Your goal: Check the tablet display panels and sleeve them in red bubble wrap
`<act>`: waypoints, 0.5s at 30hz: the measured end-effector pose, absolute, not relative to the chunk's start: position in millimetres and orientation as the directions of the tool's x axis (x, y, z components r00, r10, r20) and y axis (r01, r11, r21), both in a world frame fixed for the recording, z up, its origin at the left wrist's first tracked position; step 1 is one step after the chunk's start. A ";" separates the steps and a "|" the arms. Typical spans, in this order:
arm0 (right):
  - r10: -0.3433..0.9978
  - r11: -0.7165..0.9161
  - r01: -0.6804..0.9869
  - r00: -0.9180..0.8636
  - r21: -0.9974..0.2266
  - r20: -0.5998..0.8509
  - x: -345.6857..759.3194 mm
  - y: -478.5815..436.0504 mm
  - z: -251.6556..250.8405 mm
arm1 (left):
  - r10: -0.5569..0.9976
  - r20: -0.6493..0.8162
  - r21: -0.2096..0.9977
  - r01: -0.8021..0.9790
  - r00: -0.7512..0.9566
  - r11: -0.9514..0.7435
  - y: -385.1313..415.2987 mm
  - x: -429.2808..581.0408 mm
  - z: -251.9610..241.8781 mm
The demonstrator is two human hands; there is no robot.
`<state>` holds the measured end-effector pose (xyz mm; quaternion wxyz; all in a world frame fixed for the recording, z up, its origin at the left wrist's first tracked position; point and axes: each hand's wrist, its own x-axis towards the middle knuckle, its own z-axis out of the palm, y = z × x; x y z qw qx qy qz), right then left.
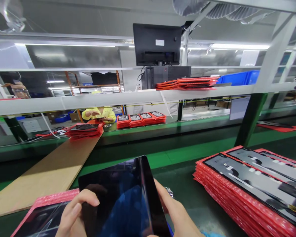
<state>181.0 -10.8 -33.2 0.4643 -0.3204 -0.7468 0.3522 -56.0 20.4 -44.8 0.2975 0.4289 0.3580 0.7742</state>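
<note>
A glossy black tablet screen panel [120, 197] is held up in front of me, tilted, with reflections across its face. My left hand [75, 214] grips its left edge, the fingers curled over the front. Along the right edge, my right hand [175, 210] holds the panel from the side, its fingertips hidden behind. Below and left lies another dark panel [44, 220] on pink bubble wrap, partly covered by my left hand. To the right stands a tall stack of grey-backed panels [251, 184] layered with red bubble-wrap sleeves.
A wooden board [49, 168] bridges to the far bench, where a red stack [85, 131] sits at its end. A person in yellow [98, 113] works there beside several red-wrapped piles [140, 120]. A white rail [88, 100], green post [251, 118] and monitor [158, 44] stand ahead.
</note>
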 end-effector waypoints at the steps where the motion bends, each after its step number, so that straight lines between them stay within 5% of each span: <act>1: 0.724 0.673 0.184 -0.363 -0.717 0.587 181.7 -5.5 -40.3 | 0.770 0.457 0.817 -0.133 -0.446 -0.562 19.7 -57.0 -43.0; 3: 0.526 0.844 0.320 -0.347 -0.429 0.776 182.5 5.1 -54.4 | 0.775 0.479 0.830 -0.075 -0.413 -0.553 18.8 -57.4 -37.6; 7: 0.316 0.848 0.527 -0.419 -0.055 0.851 183.9 15.4 -65.6 | 0.677 0.648 0.739 0.073 -0.348 -0.670 19.0 -53.9 -25.3; 10: 0.243 0.834 0.551 -0.420 0.033 0.874 185.1 12.3 -63.2 | 0.586 0.756 0.645 0.179 -0.290 -0.743 19.5 -53.6 -22.5; 15: 0.214 0.804 0.594 -0.263 -0.017 0.941 183.8 3.7 -63.1 | 0.462 0.872 0.489 0.270 -0.160 -0.829 16.9 -51.7 -28.9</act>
